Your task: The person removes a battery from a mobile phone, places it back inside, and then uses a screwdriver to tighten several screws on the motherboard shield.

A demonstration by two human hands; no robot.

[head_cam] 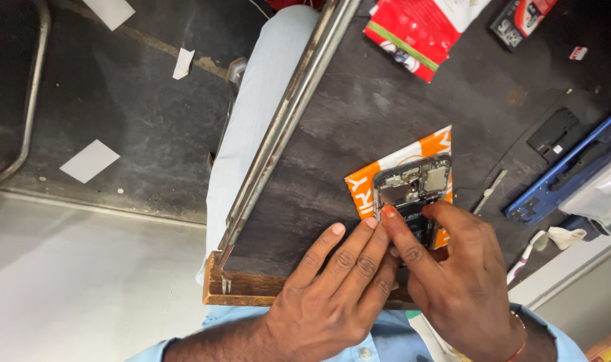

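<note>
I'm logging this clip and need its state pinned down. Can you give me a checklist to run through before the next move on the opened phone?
1. Opened phone lies flat on the orange and white packet: ok.
2. Left hand steadies the phone's lower left edge with its fingertips: ok.
3. Right hand has index finger and thumb on the phone's inside: ok; whether they pinch a part, cannot tell.
4. Circuit board at the phone's upper end is uncovered and in view: ok.
5. Lower half of the phone is visible: not ok, hidden by the hands.
6. Thin metal tool lies within reach, right of the phone: ok.
</note>
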